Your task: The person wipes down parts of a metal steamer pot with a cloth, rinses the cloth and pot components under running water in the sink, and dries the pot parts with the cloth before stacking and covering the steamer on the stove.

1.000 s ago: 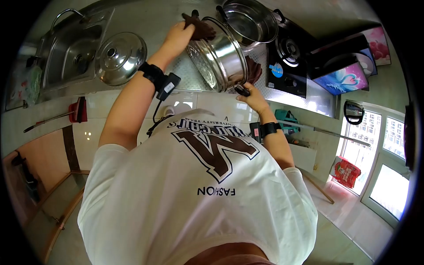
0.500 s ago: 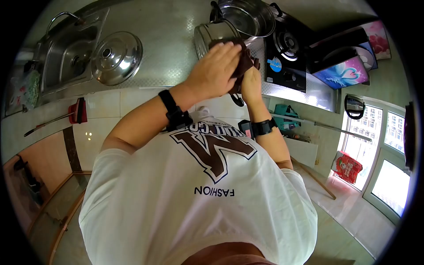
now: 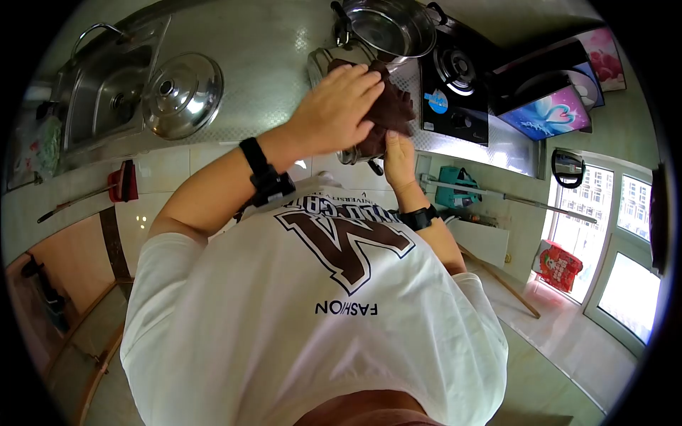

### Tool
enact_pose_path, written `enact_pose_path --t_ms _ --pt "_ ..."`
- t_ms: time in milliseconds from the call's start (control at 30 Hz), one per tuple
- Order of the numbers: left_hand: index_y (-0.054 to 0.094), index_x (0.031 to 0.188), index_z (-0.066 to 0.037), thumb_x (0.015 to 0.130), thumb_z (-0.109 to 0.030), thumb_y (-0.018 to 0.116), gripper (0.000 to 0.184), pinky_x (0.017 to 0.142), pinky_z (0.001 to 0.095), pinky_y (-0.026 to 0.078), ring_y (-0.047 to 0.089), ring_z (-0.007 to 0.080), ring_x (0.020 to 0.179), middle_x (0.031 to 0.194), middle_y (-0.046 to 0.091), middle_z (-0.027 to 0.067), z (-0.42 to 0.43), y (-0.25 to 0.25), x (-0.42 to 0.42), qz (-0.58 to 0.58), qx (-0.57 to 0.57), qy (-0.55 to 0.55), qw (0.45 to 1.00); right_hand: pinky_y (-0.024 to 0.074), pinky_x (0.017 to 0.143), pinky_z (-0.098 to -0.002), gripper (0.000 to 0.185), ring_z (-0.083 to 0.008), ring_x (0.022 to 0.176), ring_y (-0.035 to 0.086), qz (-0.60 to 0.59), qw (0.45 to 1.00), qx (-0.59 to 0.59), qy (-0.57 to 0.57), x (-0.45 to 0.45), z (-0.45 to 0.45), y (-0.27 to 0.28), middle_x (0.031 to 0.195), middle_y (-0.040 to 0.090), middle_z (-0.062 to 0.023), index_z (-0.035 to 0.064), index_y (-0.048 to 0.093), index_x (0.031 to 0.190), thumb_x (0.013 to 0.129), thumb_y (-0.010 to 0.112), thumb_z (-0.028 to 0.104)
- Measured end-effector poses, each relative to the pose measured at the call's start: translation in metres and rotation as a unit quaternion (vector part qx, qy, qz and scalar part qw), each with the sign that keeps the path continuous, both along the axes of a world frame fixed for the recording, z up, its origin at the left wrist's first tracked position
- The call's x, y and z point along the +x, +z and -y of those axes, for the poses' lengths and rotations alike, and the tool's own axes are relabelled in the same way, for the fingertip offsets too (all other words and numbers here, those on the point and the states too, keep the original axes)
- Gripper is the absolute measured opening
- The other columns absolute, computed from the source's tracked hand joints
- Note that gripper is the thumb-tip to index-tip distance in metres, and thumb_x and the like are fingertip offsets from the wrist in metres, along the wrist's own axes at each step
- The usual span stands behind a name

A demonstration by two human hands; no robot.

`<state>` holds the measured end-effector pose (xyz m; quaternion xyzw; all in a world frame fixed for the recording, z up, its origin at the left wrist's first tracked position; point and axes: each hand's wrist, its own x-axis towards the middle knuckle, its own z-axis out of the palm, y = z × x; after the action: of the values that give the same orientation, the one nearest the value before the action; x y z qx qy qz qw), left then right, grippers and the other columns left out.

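A steel pot (image 3: pixel 318 65) with dark handles lies tilted at the counter's front edge, largely covered by my hands and a dark brown cloth (image 3: pixel 392 106). My left hand (image 3: pixel 335 106) is on the cloth, pressing it against the pot with the fingers bent over it and the thumb apart. At the pot's right side, my right hand (image 3: pixel 399 160) grips the edge, thumb up against the cloth. The fingers of that hand are mostly hidden. Just behind stands a second, wider steel pot (image 3: pixel 383 28), upright and uncovered.
A domed steel lid (image 3: pixel 183 96) rests on the counter (image 3: pixel 249 71) left of my hands, beside a sink (image 3: pixel 114 99) with a tap. To the right are a black gas hob (image 3: pixel 455 99) and a decorated panel with swans (image 3: pixel 550 117). A mop pole (image 3: pixel 511 197) leans below.
My left hand has shifted slightly left and down over the pot. My right hand has moved lower along the edge, and more of the bunched cloth now shows between the hands.
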<state>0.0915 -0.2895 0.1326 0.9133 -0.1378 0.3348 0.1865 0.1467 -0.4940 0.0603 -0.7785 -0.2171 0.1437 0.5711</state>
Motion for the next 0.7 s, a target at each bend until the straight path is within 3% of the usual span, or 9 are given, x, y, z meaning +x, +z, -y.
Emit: enact_pose_path --t_ms 67,133,200,400,467,500,533,600,700 --pt "0.057 0.121 0.002 0.079 -0.018 0.06 0.047 0.104 0.0428 0.038 0.048 0.034 0.121 0.131 0.052 0.0156 -0.021 -0.003 0.014 -0.051 -0.039 0.022 0.998 0.04 0.066 -0.0284 0.041 -0.0106 0.073 0.042 0.046 0.999 -0.014 0.017 -0.006 -0.011 0.014 0.074 0.051 -0.0012 -0.0018 0.057 0.086 0.101 0.044 0.033" --pt "0.057 0.12 0.002 0.08 -0.018 0.057 0.044 0.104 0.0429 0.037 0.048 0.0338 0.121 0.13 0.052 0.0151 -0.036 -0.007 0.039 -0.083 -0.087 0.041 0.992 0.0406 0.066 -0.0287 0.041 -0.01 0.074 0.043 0.004 1.0 -0.002 0.01 -0.001 -0.021 0.014 0.076 0.053 -0.0002 -0.0022 0.059 0.087 0.101 0.044 0.033" --pt "0.058 0.118 0.003 0.082 -0.018 0.055 0.042 0.104 0.0433 0.037 0.049 0.0343 0.119 0.127 0.055 0.0163 -0.043 -0.007 0.054 -0.174 -0.208 0.107 0.956 0.0403 0.066 -0.0281 0.042 -0.0089 0.073 0.043 -0.065 0.995 0.075 -0.011 0.001 -0.037 0.028 0.075 0.053 0.0022 -0.0024 0.059 0.084 0.101 0.045 0.034" --pt "0.061 0.11 0.005 0.078 -0.018 0.06 0.039 0.105 0.0451 0.036 0.049 0.0355 0.119 0.123 0.057 0.0189 -0.023 0.021 0.0 -0.056 -0.05 0.052 0.996 0.0434 0.072 -0.0248 0.038 -0.0083 0.077 0.05 -0.186 0.966 0.177 0.011 0.01 -0.065 0.04 0.081 0.057 0.0008 0.0034 0.061 0.09 0.102 0.043 0.035" --pt "0.062 0.111 0.001 0.074 -0.018 0.063 0.042 0.106 0.0447 0.035 0.049 0.0311 0.122 0.123 0.057 0.0155 -0.012 0.019 -0.02 -0.016 0.01 -0.017 1.0 0.0452 0.071 -0.0253 0.036 -0.0089 0.076 0.053 -0.259 0.93 0.253 -0.067 -0.002 -0.093 0.076 0.081 0.057 0.0002 0.0046 0.058 0.09 0.102 0.044 0.036" --pt "0.063 0.113 -0.003 0.072 -0.019 0.063 0.043 0.107 0.0447 0.034 0.047 0.0277 0.124 0.125 0.057 0.0123 -0.01 0.019 -0.028 -0.015 0.062 -0.032 0.997 0.0474 0.071 -0.0265 0.034 -0.0115 0.077 0.057 -0.265 0.915 0.305 0.005 0.005 -0.096 0.074 0.085 0.06 -0.0026 0.0044 0.058 0.096 0.101 0.045 0.036" --pt "0.063 0.113 -0.003 0.072 -0.019 0.063 0.043 0.107 0.0447 0.034 0.047 0.0277 0.124 0.125 0.057 0.0123 -0.016 0.013 -0.03 -0.014 0.063 -0.026 0.998 0.0481 0.07 -0.0268 0.033 -0.0125 0.077 0.058 -0.364 0.87 0.329 -0.046 0.012 -0.1 0.076 0.086 0.061 -0.0039 0.0045 0.058 0.095 0.101 0.045 0.034" --pt "0.063 0.113 -0.004 0.072 -0.018 0.062 0.043 0.106 0.0451 0.034 0.047 0.027 0.124 0.126 0.057 0.0095 -0.029 0.007 -0.033 0.031 0.108 -0.023 0.993 0.0487 0.068 -0.0266 0.031 -0.0121 0.076 0.058 -0.33 0.888 0.318 -0.026 0.01 -0.105 0.083 0.088 0.062 -0.0048 0.004 0.058 0.095 0.102 0.044 0.03" --pt "0.063 0.112 -0.004 0.071 -0.014 0.058 0.043 0.106 0.0465 0.034 0.048 0.027 0.124 0.127 0.056 0.0072 -0.041 0.013 -0.024 0.057 0.035 -0.005 0.998 0.0494 0.07 -0.0253 0.031 -0.0121 0.078 0.059 -0.247 0.914 0.321 0.03 0.014 -0.108 0.077 0.091 0.063 -0.0058 0.0024 0.059 0.099 0.102 0.044 0.029"
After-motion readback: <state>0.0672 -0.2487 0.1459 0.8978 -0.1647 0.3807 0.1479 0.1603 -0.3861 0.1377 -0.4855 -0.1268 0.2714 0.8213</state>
